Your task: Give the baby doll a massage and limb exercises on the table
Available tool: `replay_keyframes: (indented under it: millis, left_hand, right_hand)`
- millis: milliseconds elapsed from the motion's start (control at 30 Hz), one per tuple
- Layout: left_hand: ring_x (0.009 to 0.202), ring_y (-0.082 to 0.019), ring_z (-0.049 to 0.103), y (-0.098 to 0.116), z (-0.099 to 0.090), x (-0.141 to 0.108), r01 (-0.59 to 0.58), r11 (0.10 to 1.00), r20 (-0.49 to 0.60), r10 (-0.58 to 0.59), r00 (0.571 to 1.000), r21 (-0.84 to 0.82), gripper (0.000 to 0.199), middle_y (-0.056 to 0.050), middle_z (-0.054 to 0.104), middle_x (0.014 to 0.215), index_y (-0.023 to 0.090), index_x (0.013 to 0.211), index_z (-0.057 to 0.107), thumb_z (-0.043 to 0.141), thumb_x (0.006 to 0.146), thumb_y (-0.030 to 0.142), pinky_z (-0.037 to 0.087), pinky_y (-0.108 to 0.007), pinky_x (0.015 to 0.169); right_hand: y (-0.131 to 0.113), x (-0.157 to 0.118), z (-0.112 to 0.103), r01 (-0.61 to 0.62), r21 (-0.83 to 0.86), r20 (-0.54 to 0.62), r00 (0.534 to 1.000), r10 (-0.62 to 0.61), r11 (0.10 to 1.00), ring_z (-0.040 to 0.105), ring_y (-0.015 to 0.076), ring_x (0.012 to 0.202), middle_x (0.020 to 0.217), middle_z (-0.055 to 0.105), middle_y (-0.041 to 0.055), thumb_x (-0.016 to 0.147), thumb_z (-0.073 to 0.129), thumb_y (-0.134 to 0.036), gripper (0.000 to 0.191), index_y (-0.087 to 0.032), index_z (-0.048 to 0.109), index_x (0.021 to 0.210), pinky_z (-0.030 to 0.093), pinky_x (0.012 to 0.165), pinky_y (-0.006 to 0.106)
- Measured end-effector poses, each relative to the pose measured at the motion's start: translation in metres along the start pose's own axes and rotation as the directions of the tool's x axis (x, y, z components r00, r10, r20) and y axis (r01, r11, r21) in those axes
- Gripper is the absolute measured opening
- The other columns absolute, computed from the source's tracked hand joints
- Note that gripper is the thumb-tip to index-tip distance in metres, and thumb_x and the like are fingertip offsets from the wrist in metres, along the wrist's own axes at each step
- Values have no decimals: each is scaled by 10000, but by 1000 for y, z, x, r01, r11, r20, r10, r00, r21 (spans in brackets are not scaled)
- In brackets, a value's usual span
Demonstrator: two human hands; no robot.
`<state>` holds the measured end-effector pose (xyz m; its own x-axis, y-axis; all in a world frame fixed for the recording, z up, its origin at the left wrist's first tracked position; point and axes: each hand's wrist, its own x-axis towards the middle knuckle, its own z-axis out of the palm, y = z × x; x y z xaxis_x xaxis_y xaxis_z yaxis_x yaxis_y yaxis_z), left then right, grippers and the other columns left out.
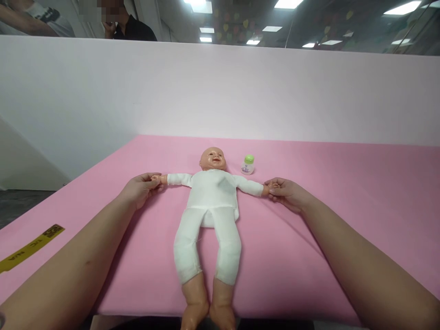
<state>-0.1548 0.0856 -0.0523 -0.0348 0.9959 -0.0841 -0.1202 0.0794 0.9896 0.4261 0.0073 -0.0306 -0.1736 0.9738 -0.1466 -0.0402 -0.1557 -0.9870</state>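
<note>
A baby doll [213,192] with a white cloth body lies on its back on the pink table [137,256], head at the far side and feet over the near edge. Its arms are stretched out to both sides. My left hand [141,189] pinches the doll's hand on the left between thumb and fingers. On the other side, my right hand [286,194] grips the doll's other hand the same way. A small clear jar [247,166] with a green lid stands beside the doll's head, apart from both my hands.
A yellow strip [30,248] with printed letters and a code lies at the left of the table. Behind the table rises a white partition [220,91]. Beyond it, at the upper left, are a person in a dark top [135,30] and another person's arm [30,20].
</note>
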Motion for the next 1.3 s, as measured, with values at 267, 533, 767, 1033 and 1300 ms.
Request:
replay_keyframes:
  millis: [267, 533, 767, 1033, 1300]
  left_hand:
    - [705, -207, 730, 0, 7, -3, -25, 999, -87, 27, 996, 20, 334, -181, 758, 929, 82, 1052, 783, 851, 829, 321, 659, -317, 653]
    - [767, -267, 775, -1, 6, 1, 14, 1000, -116, -15, 993, -8, 283, -228, 767, 992, 60, 1081, 767, 775, 815, 155, 684, -396, 730]
    - [746, -204, 737, -3, 2, 2, -4, 1000, -30, 4, 1000, -5, 419, -171, 767, 993, 76, 1139, 751, 841, 735, 138, 661, -360, 771]
    - [684, -195, 704, 0, 2, 0, 0, 999, -30, 1, 1000, 54, 480, -119, 751, 859, 121, 1016, 750, 983, 636, 298, 600, -301, 649]
    - [633, -207, 694, -5, 2, 3, -3, 999, -107, 9, 994, 53, 337, -133, 724, 813, 132, 963, 738, 870, 804, 399, 620, -344, 613]
  right_hand:
    - [9, 10, 6, 18, -31, -166, 986, -23, 999, 515, 129, 573, 707, 636, 38, 827, 875, -522, 381, -175, 744, 909, 424, 494, 255]
    - [14, 18, 2, -11, 15, -259, 966, 15, 1000, 472, 114, 530, 801, 660, 72, 908, 785, -430, 261, -191, 760, 1009, 403, 413, 231]
    - [7, 8, -3, -25, 132, -117, 992, 41, 991, 640, 183, 775, 1055, 711, 111, 855, 864, -270, 362, -209, 759, 1197, 597, 647, 288]
    - [4, 4, 0, 24, -36, -44, 999, -26, 999, 554, 153, 661, 836, 684, 54, 711, 975, -324, 365, -189, 769, 981, 477, 568, 282]
    - [10, 11, 4, 36, -42, -181, 983, -43, 998, 459, 115, 574, 712, 597, 27, 852, 838, -554, 390, -178, 742, 888, 375, 481, 237]
